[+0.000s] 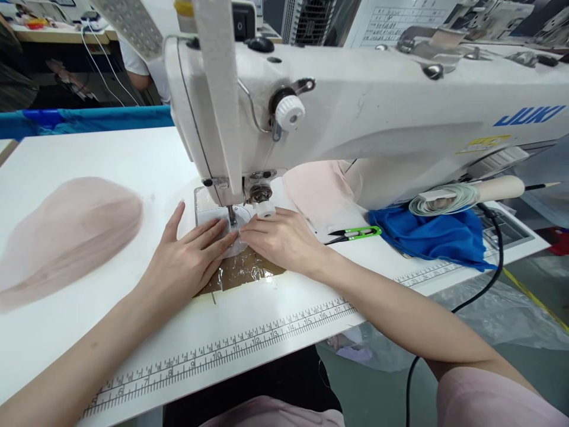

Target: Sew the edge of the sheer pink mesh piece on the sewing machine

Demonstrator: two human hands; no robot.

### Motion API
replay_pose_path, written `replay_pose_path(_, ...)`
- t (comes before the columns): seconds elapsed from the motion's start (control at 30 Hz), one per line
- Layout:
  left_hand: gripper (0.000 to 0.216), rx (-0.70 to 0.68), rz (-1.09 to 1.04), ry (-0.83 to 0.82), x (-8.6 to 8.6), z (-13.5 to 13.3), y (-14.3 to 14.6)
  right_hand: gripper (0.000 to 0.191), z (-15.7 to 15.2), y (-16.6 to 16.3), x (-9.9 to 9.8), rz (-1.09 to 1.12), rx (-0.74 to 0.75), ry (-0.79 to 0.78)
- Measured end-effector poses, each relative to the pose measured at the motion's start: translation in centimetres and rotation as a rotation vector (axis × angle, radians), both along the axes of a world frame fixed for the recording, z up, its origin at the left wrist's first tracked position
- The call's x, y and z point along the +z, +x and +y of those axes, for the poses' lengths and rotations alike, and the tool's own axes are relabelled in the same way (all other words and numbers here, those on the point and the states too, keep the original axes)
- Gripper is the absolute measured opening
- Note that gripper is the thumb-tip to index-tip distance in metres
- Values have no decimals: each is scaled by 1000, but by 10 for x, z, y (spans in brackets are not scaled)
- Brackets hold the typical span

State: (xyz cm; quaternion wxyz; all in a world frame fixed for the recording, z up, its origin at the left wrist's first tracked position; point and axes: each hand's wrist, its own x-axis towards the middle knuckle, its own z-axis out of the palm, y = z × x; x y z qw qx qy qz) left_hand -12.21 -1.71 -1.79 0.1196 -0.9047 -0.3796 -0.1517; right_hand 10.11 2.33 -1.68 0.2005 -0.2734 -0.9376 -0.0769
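Note:
My left hand [191, 258] lies flat with its thumb spread, fingertips just left of the presser foot [232, 216] of a white sewing machine [329, 101]. My right hand [284, 240] is on the other side, its fingers drawn together and pointing at the needle area. What its fingertips pinch, if anything, is hidden. A pale, see-through piece [235, 248] shows between the two hands, over the brown, clear-taped plate [255, 267]. Light pink fabric [317, 187] lies under the machine arm. To the left rests a sheer pink fabric piece [75, 231] on the white table [146, 145].
Green-handled thread snips [355, 233] lie right of my right hand. Beyond them are blue cloth [431, 234], a coiled pale cord [444, 198] and a black cable [500, 249]. A printed ruler [222, 353] runs along the front edge. A person's arm [140, 77] shows behind.

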Motion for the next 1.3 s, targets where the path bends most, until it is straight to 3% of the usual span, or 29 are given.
replay_pose_path(0.6, 30, -59, -50, 81, 2, -1, 2, 21, 1, 2, -7, 31, 63, 74)
replay_pose_path(1.3, 33, 20, -62, 65, -2, 6, 2, 26, 6, -4, -4, -53, -47, 39)
